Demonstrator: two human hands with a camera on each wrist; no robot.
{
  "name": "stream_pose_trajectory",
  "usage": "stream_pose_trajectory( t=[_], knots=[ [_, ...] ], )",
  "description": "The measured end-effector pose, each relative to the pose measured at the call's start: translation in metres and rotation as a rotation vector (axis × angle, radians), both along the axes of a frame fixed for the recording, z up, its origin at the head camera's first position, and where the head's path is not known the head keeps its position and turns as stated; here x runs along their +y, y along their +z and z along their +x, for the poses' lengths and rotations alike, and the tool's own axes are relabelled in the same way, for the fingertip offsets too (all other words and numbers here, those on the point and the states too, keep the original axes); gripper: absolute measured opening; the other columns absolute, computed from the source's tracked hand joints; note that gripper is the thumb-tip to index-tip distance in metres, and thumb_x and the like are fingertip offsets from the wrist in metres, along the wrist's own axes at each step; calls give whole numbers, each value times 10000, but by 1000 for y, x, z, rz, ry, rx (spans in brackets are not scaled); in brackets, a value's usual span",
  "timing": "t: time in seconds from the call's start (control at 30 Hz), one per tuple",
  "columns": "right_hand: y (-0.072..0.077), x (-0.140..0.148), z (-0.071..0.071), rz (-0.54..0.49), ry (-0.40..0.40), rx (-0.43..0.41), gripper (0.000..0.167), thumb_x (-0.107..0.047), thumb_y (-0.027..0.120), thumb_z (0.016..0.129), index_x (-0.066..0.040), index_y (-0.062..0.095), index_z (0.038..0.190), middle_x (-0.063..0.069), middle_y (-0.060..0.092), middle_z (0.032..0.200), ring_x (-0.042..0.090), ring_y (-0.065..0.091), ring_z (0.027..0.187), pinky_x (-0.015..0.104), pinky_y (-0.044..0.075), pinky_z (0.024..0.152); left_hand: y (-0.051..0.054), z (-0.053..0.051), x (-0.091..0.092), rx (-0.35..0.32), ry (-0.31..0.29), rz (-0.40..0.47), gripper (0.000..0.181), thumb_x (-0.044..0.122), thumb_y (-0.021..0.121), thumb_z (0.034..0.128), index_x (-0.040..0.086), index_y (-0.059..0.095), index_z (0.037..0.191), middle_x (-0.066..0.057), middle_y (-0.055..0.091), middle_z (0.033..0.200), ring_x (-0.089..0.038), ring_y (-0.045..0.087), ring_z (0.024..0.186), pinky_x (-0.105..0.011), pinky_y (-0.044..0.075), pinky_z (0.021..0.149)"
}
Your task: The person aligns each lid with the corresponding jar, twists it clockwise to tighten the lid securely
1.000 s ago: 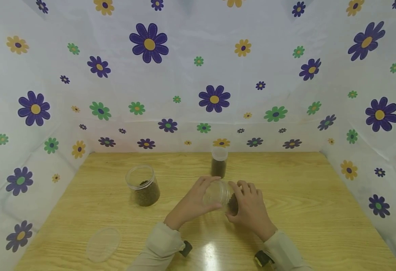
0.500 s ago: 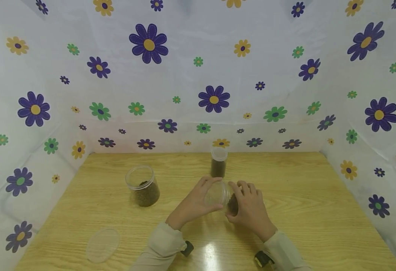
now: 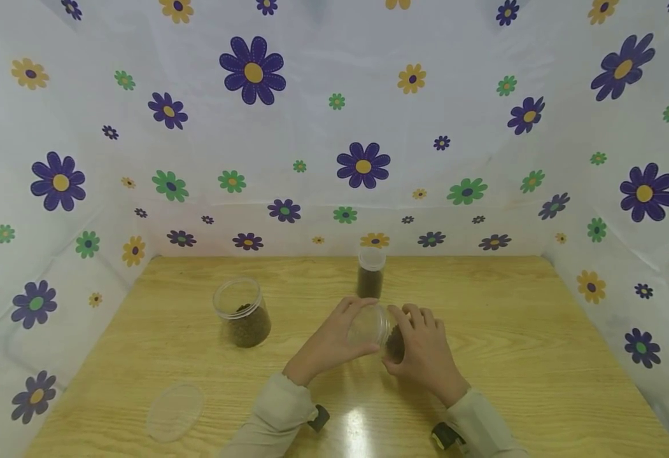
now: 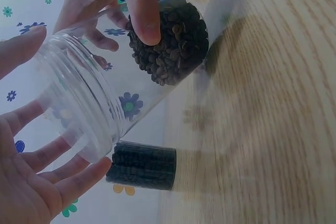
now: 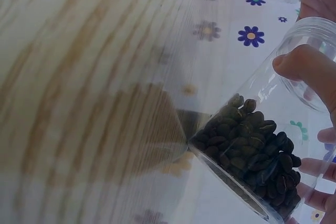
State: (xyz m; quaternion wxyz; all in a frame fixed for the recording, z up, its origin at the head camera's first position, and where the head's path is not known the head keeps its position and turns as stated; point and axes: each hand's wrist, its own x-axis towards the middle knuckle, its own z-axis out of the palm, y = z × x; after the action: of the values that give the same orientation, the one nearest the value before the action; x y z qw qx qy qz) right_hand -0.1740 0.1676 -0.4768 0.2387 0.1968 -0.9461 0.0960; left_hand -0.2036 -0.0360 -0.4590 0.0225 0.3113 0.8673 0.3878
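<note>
At the table [image 3: 512, 356], both hands [image 3: 331, 340] [image 3: 424, 356] hold the tilted jar [image 4: 101, 88] as before.

The person's bare left hand [image 3: 331, 338] angles far and right from a pale fabric left sleeve [image 3: 277, 407], thumb and fingers curved apart; the bare right hand [image 3: 426, 353], fingers bent, angles far and left from a matching right sleeve [image 3: 481, 421].

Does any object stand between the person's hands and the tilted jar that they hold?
Nothing visible does: the left hand and the right hand grip the tilted jar. The lidded jar stands behind them.
</note>
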Motion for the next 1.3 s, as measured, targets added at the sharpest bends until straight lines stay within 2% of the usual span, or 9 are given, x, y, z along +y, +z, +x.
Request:
stream_pose_trajectory(
  t=[0.27,0.6,0.8,1.0,1.13,1.3],
  knots=[
    [1,-1,0,9,9,27,932,-469,859,499,-140,488,1289,96,529,1132,296,516,991,446,468,690,0,-1,2,-7,-4,14,730,351,740,794,235,360,1407,-2,426,1300,-203,489,1180,-436,454,986],
    [1,-1,0,-6,9,24,930,-465,866,497,-144,490,1285,98,531,1128,306,521,992,461,475,681,-4,-2,4,-19,-17,34,733,381,723,805,226,347,1416,-85,425,1352,-266,488,1204,-479,448,977],
    [1,0,1,-5,6,20,933,-469,866,494,-150,488,1286,87,528,1124,299,520,993,462,476,687,-5,0,5,-53,18,38,737,397,724,800,238,353,1416,-47,430,1392,-272,485,1228,-505,441,973],
    [0,-1,1,-10,4,11,942,-466,870,490,-155,484,1290,85,525,1128,303,518,998,465,471,687,-3,1,6,-140,63,70,732,477,705,791,273,363,1405,-14,443,1391,-277,503,1218,-494,464,936],
    [1,-1,1,-11,3,8,937,-468,868,496,-153,485,1292,90,528,1131,301,515,997,460,468,683,-1,1,8,-192,106,54,732,556,670,786,290,366,1396,-3,460,1389,-260,516,1207,-474,485,907],
    [1,-2,1,-8,0,9,935,-469,868,500,-153,487,1293,98,530,1133,304,514,1000,466,471,683,2,0,9,-213,132,29,732,561,664,787,313,353,1402,-12,470,1394,-261,522,1203,-478,488,904]
  ],
)
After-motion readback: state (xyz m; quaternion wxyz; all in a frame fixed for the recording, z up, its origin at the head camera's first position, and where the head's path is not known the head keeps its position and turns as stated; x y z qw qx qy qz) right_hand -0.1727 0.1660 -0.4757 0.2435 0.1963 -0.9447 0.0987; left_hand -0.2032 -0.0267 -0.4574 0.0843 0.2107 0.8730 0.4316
